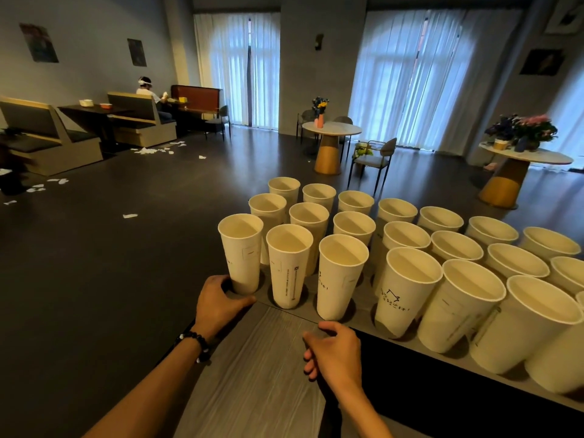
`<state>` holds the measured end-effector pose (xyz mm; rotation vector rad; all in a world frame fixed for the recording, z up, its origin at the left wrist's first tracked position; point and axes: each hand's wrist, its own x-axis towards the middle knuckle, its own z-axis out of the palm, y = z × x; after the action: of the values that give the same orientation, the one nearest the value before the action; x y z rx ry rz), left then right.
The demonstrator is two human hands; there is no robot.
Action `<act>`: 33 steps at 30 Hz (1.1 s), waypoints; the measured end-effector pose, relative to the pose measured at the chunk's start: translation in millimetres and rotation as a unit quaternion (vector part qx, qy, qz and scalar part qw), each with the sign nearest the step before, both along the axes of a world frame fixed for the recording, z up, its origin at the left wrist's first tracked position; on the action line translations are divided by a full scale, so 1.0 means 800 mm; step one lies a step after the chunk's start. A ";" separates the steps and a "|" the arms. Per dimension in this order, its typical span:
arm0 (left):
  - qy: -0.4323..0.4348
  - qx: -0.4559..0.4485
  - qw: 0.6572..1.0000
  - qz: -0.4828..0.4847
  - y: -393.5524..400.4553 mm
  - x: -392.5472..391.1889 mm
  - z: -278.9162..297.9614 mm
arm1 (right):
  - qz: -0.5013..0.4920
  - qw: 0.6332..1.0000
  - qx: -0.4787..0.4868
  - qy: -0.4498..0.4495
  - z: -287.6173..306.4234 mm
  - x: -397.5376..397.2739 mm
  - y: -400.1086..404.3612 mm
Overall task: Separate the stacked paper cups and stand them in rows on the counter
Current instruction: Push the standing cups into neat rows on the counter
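Several white paper cups stand upright in rows on the grey counter (278, 349), reaching from its left end to the right edge of the view. My left hand (218, 303) curls round the base of the leftmost front cup (241, 248) at the counter's left corner. Just to its right stand a cup with a printed line (289, 263) and another cup (339, 273). My right hand (335, 355) hovers over the counter in front of that cup, fingers loosely curled, holding nothing. No stack of cups is in view.
The counter's left edge drops to a dark floor (110, 279) strewn with paper scraps. Round tables (331, 129) with flowers and chairs stand beyond the counter. A person sits at a booth (145, 86) at the far left.
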<state>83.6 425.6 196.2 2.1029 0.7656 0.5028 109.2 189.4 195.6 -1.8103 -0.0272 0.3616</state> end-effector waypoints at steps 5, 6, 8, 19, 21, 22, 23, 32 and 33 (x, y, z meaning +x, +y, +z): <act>-0.008 -0.006 1.000 -0.006 -0.007 0.000 0.009 | 0.010 1.000 -0.001 0.000 0.004 0.010 -0.013; -0.008 -0.010 1.000 -0.007 -0.006 0.000 0.010 | 0.010 1.000 -0.001 0.000 0.005 0.011 -0.015; -0.005 -0.030 0.999 -0.012 -0.001 -0.002 0.009 | -0.007 1.000 -0.011 -0.007 0.006 0.011 -0.023; -0.013 -0.015 1.000 -0.008 -0.002 -0.005 0.003 | -0.059 0.993 -0.078 -0.061 0.002 0.040 -0.037; -0.009 -0.005 1.000 -0.002 -0.001 -0.007 -0.001 | -0.051 0.993 -0.080 -0.067 0.005 0.043 -0.035; -0.006 -0.001 1.000 0.002 0.000 -0.006 -0.001 | -0.047 0.993 -0.079 -0.071 0.008 0.045 -0.033; 0.000 0.000 1.000 0.002 -0.001 -0.007 -0.002 | -0.045 0.993 -0.079 -0.073 0.008 0.045 -0.033; 0.017 0.005 1.000 0.019 0.000 -0.002 -0.005 | -0.039 0.988 -0.109 -0.099 0.000 0.062 -0.026; 0.023 0.005 1.000 0.017 0.000 -0.002 -0.005 | -0.037 0.987 -0.115 -0.104 -0.002 0.062 -0.026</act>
<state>81.7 425.7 192.3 2.1192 0.8286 0.4793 159.1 168.2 194.2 -2.0655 -0.0664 0.1243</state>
